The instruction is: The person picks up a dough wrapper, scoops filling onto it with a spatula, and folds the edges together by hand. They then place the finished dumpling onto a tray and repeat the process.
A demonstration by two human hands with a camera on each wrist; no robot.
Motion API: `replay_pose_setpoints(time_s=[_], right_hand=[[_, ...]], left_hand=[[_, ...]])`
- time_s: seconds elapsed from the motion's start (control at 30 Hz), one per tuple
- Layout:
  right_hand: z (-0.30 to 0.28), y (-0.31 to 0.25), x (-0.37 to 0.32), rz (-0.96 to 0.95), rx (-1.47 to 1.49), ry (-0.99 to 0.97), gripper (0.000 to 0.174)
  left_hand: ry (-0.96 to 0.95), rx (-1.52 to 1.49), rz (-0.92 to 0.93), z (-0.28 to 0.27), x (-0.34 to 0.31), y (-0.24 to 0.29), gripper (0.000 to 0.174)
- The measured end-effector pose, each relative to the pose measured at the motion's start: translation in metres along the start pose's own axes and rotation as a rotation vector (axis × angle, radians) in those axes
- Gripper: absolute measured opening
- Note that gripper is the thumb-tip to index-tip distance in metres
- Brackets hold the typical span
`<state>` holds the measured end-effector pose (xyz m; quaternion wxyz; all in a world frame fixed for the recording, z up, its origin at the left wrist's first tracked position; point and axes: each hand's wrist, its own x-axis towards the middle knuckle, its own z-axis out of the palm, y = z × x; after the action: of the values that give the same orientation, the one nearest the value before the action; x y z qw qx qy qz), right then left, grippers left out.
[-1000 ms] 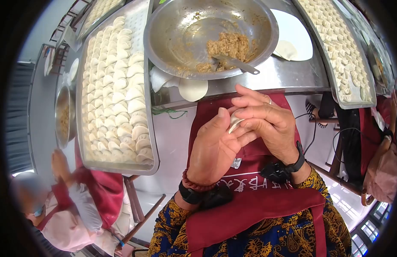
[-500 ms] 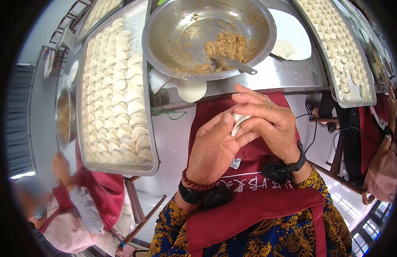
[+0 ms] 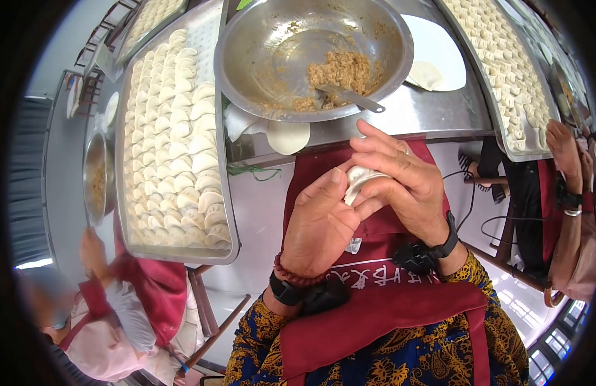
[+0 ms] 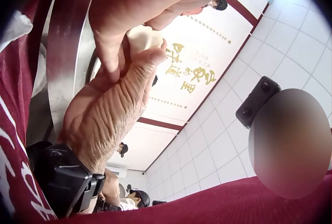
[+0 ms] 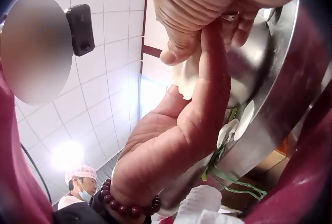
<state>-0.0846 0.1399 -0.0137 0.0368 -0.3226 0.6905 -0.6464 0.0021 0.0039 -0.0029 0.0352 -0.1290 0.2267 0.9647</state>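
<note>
A small white dumpling [image 3: 360, 181] is pinched between both hands above the lap, its edge pleated. The left hand [image 3: 322, 222] holds it from the left with thumb and fingers; the right hand [image 3: 408, 186] curls round its other side. In the left wrist view the dumpling [image 4: 144, 39] shows between thumb and fingers. The right wrist view has its wavy edge [image 5: 185, 79] under the right thumb. Beyond the hands stands a steel bowl [image 3: 259, 106] with brown filling [image 3: 343, 72] and a spatula [image 3: 356, 98].
A tray [image 3: 176, 254] of dumplings lies left, another tray [image 3: 536, 154] right. One round wrapper [image 3: 288, 137] sits at the table edge; more lie on a white plate [image 3: 449, 64]. Other people's hands [image 3: 563, 151] show at the right, and a seated person at the left.
Both hands stay in place while the fingers shift along the dumpling, and more of its pleated edge shows. At the right, another person's hand has come up beside the tray.
</note>
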Motion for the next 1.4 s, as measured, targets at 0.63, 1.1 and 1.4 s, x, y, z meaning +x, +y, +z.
replay_pose_setpoints(time_s=[0.63, 1.1, 1.4], right_hand=[[-0.0073, 0.0024, -0.0014, -0.086, -0.157, -0.033, 0.024], [-0.0017, 0.0050, -0.0062, 0.064, 0.185, -0.036, 0.014], [-0.0032, 0.0065, -0.0069, 0.123, 0.235, -0.040, 0.008]], left_hand=[[0.014, -0.083, 0.002, 0.0010, 0.0042, -0.0016, 0.041], [0.045, -0.037, -0.031, 0.0023, 0.0036, -0.0015, 0.038], [0.065, -0.048, -0.043, 0.0008, 0.0043, -0.0027, 0.036]])
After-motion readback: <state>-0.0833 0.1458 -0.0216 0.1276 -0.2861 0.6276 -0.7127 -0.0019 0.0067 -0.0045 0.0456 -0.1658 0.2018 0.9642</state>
